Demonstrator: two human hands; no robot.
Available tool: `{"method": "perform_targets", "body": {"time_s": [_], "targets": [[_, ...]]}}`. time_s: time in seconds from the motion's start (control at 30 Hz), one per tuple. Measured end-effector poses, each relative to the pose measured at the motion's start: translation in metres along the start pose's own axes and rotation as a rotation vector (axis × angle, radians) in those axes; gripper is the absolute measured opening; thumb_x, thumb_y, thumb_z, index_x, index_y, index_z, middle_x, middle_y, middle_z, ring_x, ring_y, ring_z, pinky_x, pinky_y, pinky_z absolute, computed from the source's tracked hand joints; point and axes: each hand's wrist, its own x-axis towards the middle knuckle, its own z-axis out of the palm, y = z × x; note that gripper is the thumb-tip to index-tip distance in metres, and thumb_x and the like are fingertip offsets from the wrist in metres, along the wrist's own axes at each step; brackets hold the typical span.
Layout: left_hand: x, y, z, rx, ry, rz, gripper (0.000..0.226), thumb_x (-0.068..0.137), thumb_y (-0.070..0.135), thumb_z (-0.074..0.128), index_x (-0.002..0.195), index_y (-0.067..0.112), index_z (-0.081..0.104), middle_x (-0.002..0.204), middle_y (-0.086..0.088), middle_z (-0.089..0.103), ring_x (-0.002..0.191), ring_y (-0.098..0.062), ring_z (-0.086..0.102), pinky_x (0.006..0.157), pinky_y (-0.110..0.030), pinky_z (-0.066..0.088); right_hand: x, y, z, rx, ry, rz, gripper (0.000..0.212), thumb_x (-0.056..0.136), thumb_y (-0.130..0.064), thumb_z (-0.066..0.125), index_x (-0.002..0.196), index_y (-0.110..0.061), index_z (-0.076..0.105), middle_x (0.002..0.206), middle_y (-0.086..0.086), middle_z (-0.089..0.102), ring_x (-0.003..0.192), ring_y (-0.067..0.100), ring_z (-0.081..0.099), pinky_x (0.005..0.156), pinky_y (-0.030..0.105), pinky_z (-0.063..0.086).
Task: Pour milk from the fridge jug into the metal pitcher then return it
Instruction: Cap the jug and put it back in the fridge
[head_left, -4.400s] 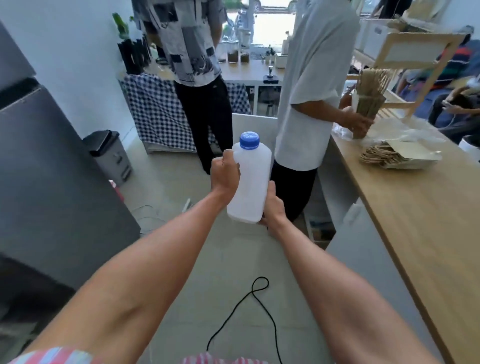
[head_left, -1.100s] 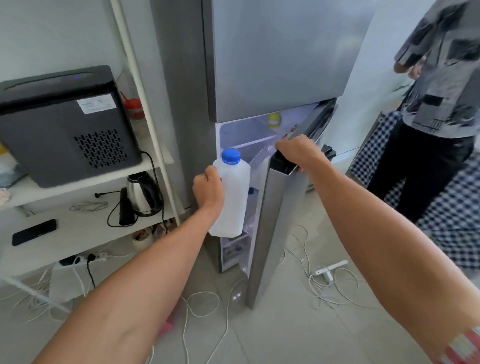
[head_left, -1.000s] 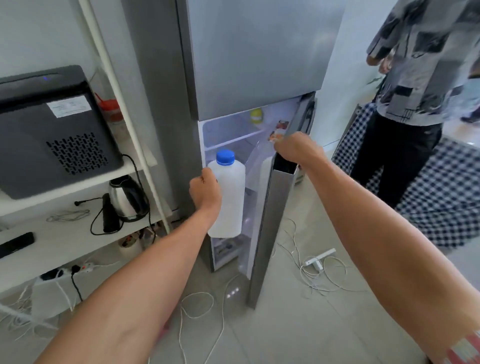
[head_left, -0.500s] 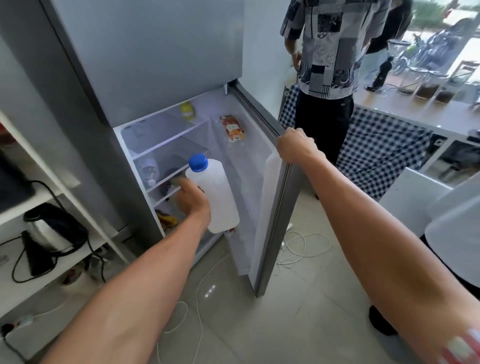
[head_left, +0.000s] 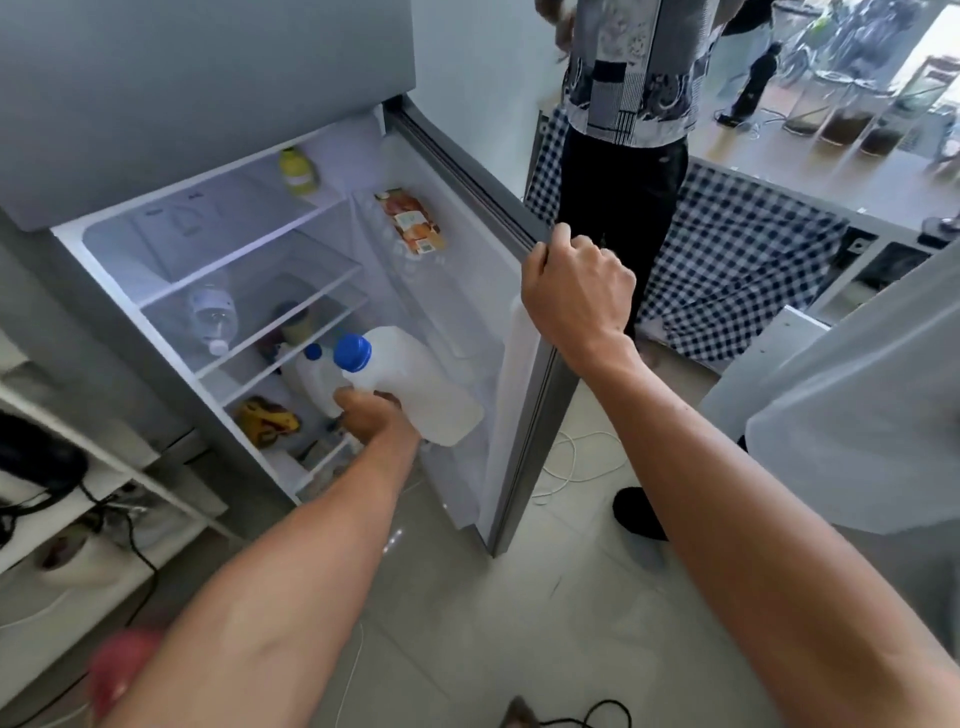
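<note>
My left hand (head_left: 371, 418) grips the white milk jug (head_left: 415, 387) with its blue cap, tilted with the cap pointing left, inside the open lower fridge compartment (head_left: 249, 291). A second blue-capped jug (head_left: 314, 376) stands just behind it on a lower shelf. My right hand (head_left: 574, 283) is closed over the top edge of the fridge door (head_left: 524, 415), which stands wide open. The metal pitcher is not in view.
A person in a patterned shirt (head_left: 628, 130) stands just beyond the door, by a checked cloth (head_left: 737, 260). Another person in white (head_left: 857, 415) is at the right. Shelves with a kettle (head_left: 36, 467) are on the left. Cables (head_left: 566, 467) lie on the floor.
The fridge door has swung wider open. My left hand has carried the jug lower and deeper into the fridge, tilting it beside the other jug.
</note>
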Motion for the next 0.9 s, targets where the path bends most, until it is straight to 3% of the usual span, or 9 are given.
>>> {"method": "perform_targets", "body": {"time_s": [0.1, 0.2, 0.27, 0.3, 0.37, 0.5, 0.63, 0.77, 0.9], "targets": [[0.017, -0.026, 0.01, 0.024, 0.109, -0.016, 0.039, 0.1, 0.037, 0.041, 0.084, 0.017, 0.069, 0.073, -0.002, 0.07, 0.066, -0.023, 0.063, 0.057, -0.021, 0.049, 0.004, 0.008, 0.006, -0.032, 0.028, -0.014, 0.032, 0.099, -0.031, 0.037, 0.09, -0.01, 0.06, 0.078, 0.01, 0.069, 0.066, 0.033, 0.066, 0.053, 0.031, 0.029], [0.035, -0.05, 0.018, 0.021, 0.185, -0.034, 0.051, 0.095, 0.043, 0.043, 0.108, 0.006, 0.075, 0.086, -0.015, 0.074, 0.07, -0.025, 0.06, 0.065, -0.028, 0.046, 0.007, 0.013, 0.012, -0.039, 0.054, -0.021, 0.034, 0.099, -0.032, 0.04, 0.09, -0.01, 0.063, 0.073, 0.008, 0.067, 0.061, 0.032, 0.065, 0.051, 0.03, 0.028], [0.034, -0.06, 0.022, 0.069, 0.191, -0.049, 0.041, 0.098, 0.038, 0.043, 0.082, 0.013, 0.071, 0.059, -0.002, 0.061, 0.053, -0.019, 0.048, 0.053, -0.023, 0.036, 0.008, 0.015, 0.015, -0.055, 0.071, -0.025, 0.039, 0.1, -0.034, 0.04, 0.101, -0.007, 0.068, 0.074, 0.009, 0.069, 0.061, 0.032, 0.066, 0.05, 0.03, 0.029], [0.034, -0.064, 0.025, 0.089, 0.171, -0.058, 0.04, 0.099, 0.036, 0.043, 0.068, 0.018, 0.06, 0.05, 0.004, 0.052, 0.047, -0.016, 0.043, 0.048, -0.02, 0.033, 0.009, 0.016, 0.016, -0.062, 0.078, -0.027, 0.041, 0.1, -0.035, 0.041, 0.106, -0.006, 0.07, 0.075, 0.009, 0.07, 0.062, 0.032, 0.066, 0.051, 0.03, 0.029], [0.032, -0.074, 0.03, 0.142, 0.14, -0.068, 0.04, 0.099, 0.034, 0.043, 0.063, 0.019, 0.049, 0.047, 0.006, 0.047, 0.044, -0.014, 0.039, 0.041, -0.016, 0.029, 0.009, 0.017, 0.017, -0.063, 0.096, -0.028, 0.042, 0.1, -0.036, 0.042, 0.107, -0.006, 0.071, 0.073, 0.008, 0.069, 0.061, 0.031, 0.066, 0.051, 0.029, 0.028], [0.039, -0.093, 0.027, 0.243, 0.068, -0.076, 0.037, 0.098, 0.033, 0.045, 0.065, 0.021, 0.053, 0.053, 0.004, 0.052, 0.048, -0.014, 0.044, 0.041, -0.017, 0.032, 0.01, 0.017, 0.019, -0.048, 0.108, -0.03, 0.044, 0.099, -0.036, 0.043, 0.108, -0.005, 0.072, 0.073, 0.007, 0.07, 0.061, 0.029, 0.067, 0.05, 0.028, 0.029], [0.038, -0.101, 0.029, 0.345, -0.06, -0.046, 0.032, 0.103, 0.031, 0.039, 0.079, 0.022, 0.056, 0.068, 0.003, 0.055, 0.053, -0.011, 0.047, 0.046, -0.019, 0.04, 0.01, 0.016, 0.019, -0.04, 0.111, -0.029, 0.046, 0.099, -0.036, 0.044, 0.114, -0.003, 0.073, 0.075, 0.008, 0.071, 0.064, 0.03, 0.068, 0.051, 0.028, 0.031], [0.036, -0.102, 0.032, 0.536, -0.15, -0.038, 0.033, 0.101, 0.027, 0.036, 0.07, 0.021, 0.046, 0.066, 0.003, 0.05, 0.055, -0.014, 0.043, 0.055, -0.028, 0.035, 0.01, 0.014, 0.019, -0.039, 0.109, -0.019, 0.047, 0.098, -0.035, 0.044, 0.114, -0.002, 0.073, 0.074, 0.008, 0.071, 0.063, 0.029, 0.067, 0.051, 0.029, 0.03], [0.035, -0.099, 0.027, 0.735, -0.247, 0.011, 0.031, 0.1, 0.03, 0.036, 0.078, 0.011, 0.05, 0.074, -0.005, 0.052, 0.058, -0.015, 0.048, 0.056, -0.028, 0.037, 0.009, 0.013, 0.017, -0.043, 0.106, -0.016, 0.045, 0.098, -0.035, 0.043, 0.108, -0.003, 0.073, 0.073, 0.007, 0.07, 0.062, 0.029, 0.066, 0.051, 0.029, 0.029]]}}
